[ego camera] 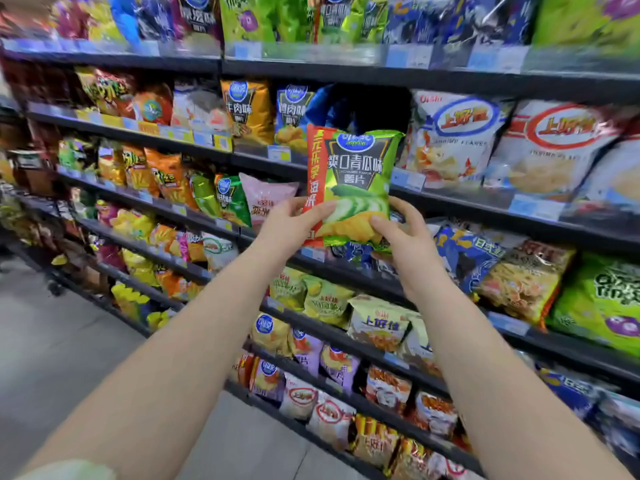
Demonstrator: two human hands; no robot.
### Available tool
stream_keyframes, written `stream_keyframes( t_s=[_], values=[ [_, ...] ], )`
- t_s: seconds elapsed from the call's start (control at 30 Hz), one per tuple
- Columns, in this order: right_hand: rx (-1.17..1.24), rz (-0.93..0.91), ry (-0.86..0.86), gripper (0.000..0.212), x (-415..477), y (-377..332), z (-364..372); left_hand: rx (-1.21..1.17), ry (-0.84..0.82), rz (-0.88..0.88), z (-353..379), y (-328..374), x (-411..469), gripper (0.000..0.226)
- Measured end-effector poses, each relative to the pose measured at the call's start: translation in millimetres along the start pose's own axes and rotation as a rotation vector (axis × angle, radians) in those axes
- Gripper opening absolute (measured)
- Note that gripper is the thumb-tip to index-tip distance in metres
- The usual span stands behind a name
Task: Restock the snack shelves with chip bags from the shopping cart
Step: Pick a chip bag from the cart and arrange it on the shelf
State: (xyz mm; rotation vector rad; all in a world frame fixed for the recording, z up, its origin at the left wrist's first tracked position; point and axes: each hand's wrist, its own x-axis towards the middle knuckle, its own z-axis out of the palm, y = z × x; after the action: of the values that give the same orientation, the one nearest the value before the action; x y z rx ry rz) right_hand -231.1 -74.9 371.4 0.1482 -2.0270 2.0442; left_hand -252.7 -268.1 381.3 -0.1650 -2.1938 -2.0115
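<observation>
Just one green cucumber chip bag (356, 174) in play here, held upright in front of the dark gap (374, 105) on the shelf (467, 206). Two hands were on it: the left hand (294, 226) pinched the bottom-left corner, and the right hand (405, 244) curled round the bottom-right. Two bags sat left of the gap, one gold bag (247, 112) and one blue bag (292, 116). The nearest two white bags (453, 136) sat on its right.

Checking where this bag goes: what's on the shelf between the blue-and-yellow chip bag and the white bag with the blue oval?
Head view: a dark gap, a crumpled blue foil bag at its left, the held green foil chip bag in front.
</observation>
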Motion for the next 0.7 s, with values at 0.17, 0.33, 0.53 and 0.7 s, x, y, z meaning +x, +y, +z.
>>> stream_keyframes(
  t_s=[0.17,0.33,0.53,0.7],
  values=[
    [-0.059,-0.075,0.028,0.035,68,-20,-9,0.006,-0.030,0.064,16,23,72,0.041],
    [-0.102,-0.109,0.048,0.044,117,-25,-8,0.028,0.019,0.088,24,23,131,0.045],
    [-0.171,-0.100,0.117,0.044,165,-22,-4,0.095,-0.023,0.109,27,17,187,0.044],
    [-0.189,-0.076,0.209,0.033,202,-23,5,0.163,-0.078,0.176,23,21,242,0.056]
  ],
)
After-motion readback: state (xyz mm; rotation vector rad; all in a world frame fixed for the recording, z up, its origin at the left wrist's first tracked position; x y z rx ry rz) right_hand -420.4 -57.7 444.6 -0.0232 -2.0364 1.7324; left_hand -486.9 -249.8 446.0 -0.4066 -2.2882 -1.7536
